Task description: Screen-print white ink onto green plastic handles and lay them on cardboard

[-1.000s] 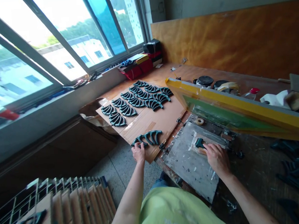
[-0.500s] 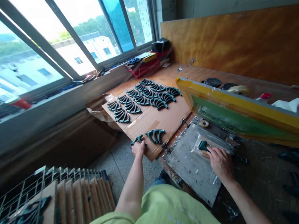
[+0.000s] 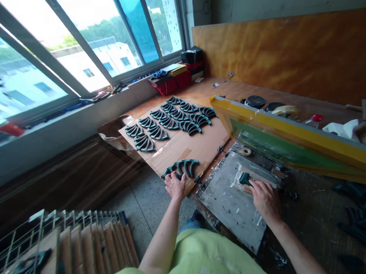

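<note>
On the near end of a cardboard sheet lie dark green curved plastic pieces, fanned side by side. My left hand is at the near edge of this small group, thumb and fingers apart, its fingertips at the nearest piece. Whether they still touch it is hard to see. My right hand pinches the end of another dark green plastic piece, which sits on a small taped block on the grey metal plate. The fingers hide part of that piece.
A yellow-edged screen frame stands tilted above the plate's far side. More green pieces lie in rows on the cardboard. A tape roll sits at the plate's edge. To the lower left is a wire rack with cardboard sheets.
My left hand has moved slightly right, bringing its piece against the neighbouring ones, and its fingers have spread. My right hand stays at the piece on the plate. The view has shifted slightly.
</note>
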Action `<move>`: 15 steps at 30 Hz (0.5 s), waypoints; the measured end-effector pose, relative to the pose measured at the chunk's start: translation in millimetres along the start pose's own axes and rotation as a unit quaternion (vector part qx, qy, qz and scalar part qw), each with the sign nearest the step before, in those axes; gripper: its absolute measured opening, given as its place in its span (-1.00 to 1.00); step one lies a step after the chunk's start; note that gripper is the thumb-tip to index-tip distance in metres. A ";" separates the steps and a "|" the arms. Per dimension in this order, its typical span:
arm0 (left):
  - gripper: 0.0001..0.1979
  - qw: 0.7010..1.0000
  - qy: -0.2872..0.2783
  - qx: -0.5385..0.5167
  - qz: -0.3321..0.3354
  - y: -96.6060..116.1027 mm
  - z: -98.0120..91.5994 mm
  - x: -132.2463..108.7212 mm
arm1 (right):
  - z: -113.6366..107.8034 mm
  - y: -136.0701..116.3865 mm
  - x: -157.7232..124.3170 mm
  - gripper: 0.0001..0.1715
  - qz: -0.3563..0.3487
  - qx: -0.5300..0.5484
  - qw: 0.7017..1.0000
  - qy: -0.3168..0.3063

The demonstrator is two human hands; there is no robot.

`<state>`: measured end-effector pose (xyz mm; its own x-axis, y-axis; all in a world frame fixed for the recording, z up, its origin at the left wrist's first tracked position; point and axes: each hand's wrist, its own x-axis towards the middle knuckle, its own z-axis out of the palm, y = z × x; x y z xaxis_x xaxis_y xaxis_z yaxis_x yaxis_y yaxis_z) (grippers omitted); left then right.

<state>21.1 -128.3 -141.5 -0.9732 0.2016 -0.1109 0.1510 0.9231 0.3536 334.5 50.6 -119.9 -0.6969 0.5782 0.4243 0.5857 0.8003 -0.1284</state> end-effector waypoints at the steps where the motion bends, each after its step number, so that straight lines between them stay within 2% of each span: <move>1: -0.37 1.000 0.003 0.004 0.012 5.5 4.9 -3.3 | 0.5 0.2 -0.2 -0.68 0.001 0.003 1.000 -0.001; 7: -0.27 1.000 -0.004 0.026 0.006 41.1 34.0 0.2 | 3.3 1.2 -1.5 -0.66 0.001 0.013 1.000 0.010; 10: -0.37 0.999 0.003 0.037 0.017 46.7 36.8 6.8 | 5.9 2.8 -3.2 -0.65 0.000 0.010 1.000 0.018; 12: -0.45 0.998 -0.001 0.041 0.056 43.1 33.6 12.8 | 8.4 4.5 -4.6 -0.64 -0.004 0.012 1.000 0.027; 15: -0.50 0.985 -0.023 0.042 0.165 33.8 24.4 32.8 | 11.9 6.3 -6.5 -0.63 -0.009 0.022 0.999 0.032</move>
<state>-1.5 -82.5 -155.8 -0.8604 0.5076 -0.0454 0.4730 0.8285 0.2999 337.8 53.7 -134.1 -0.6782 0.5536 0.4832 0.5540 0.8172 -0.1588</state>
